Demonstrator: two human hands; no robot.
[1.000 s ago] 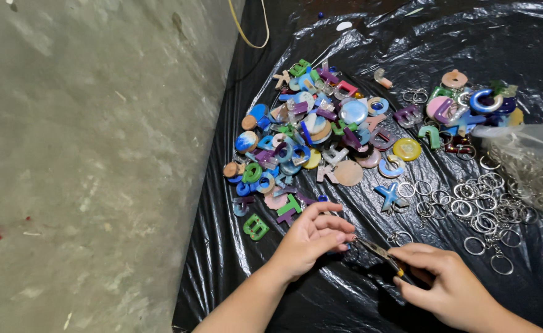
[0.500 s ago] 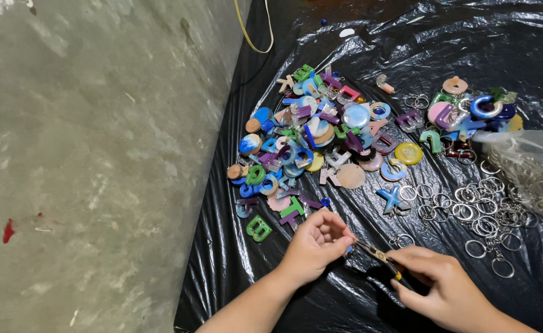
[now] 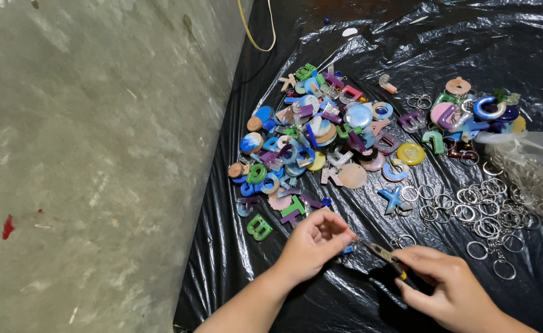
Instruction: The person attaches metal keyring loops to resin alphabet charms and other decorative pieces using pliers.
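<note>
My left hand [image 3: 313,242] is closed on a small blue resin piece [image 3: 347,249], pinching it at the fingertips over the black plastic sheet [image 3: 321,296]. My right hand [image 3: 444,288] grips small pliers [image 3: 381,253] with yellow-tipped handles; the jaws point left and meet the blue piece by my left fingers. Just beyond my hands lies a heap of colourful resin letters and discs [image 3: 321,142]. A blue star-like charm [image 3: 392,198] lies to the right of the heap.
Several metal key rings [image 3: 475,213] are scattered at the right, beside a clear bag of rings [image 3: 530,169]. A smaller cluster of letters [image 3: 469,117] lies at the far right. Bare concrete floor [image 3: 86,154] fills the left. A yellow cord [image 3: 256,31] runs along the sheet's edge.
My left hand has curled tighter around the small piece and drawn slightly toward the pliers. The view has shifted a little; the heap and rings have not moved.
</note>
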